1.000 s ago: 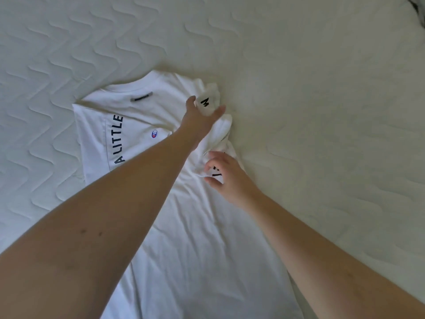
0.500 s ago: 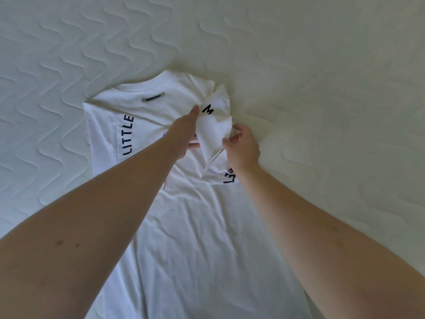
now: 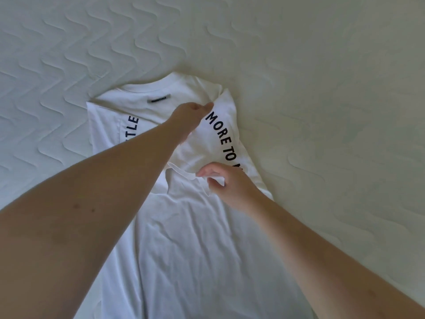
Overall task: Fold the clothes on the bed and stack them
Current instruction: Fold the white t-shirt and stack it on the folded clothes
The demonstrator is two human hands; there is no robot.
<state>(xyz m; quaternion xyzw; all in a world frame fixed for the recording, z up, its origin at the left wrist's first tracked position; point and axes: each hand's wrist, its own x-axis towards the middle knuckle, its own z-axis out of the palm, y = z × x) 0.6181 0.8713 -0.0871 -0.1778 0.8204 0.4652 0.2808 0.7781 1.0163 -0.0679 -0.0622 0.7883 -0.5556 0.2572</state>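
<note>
Closest to the person, the bottom part of a white cotton T-shirt with black letters [image 3: 184,238] lies flat and a bit wrinkled on the bed. It runs down out of the picture between the two bare arms.

A little further up is the right hand [image 3: 227,183]. Its fingers are curled, and they pinch the thin white edge of the shirt's folded sleeve [image 3: 207,148]. That edge is lifted a little off the cloth under it. The sleeve is folded in over the shirt, so it sits between the two hands. Black letters on it read "MORE TO", and the rest of the words are hidden behind the right hand.

Further up and to the left is the left hand [image 3: 190,116]. It reaches across the shirt. Its fingers are bent, and the thumb and fingertips pinch the top corner of the same folded sleeve, right by the letter "M".

To the left of the left hand, the other side of the shirt is folded in too. It shows the black letters "TLE". Just past the left hand is the shirt's round neck with a small dark label [image 3: 158,99] in it.

All around and beyond the hands is the white quilted mattress with a wavy stitched pattern [image 3: 322,65].
</note>
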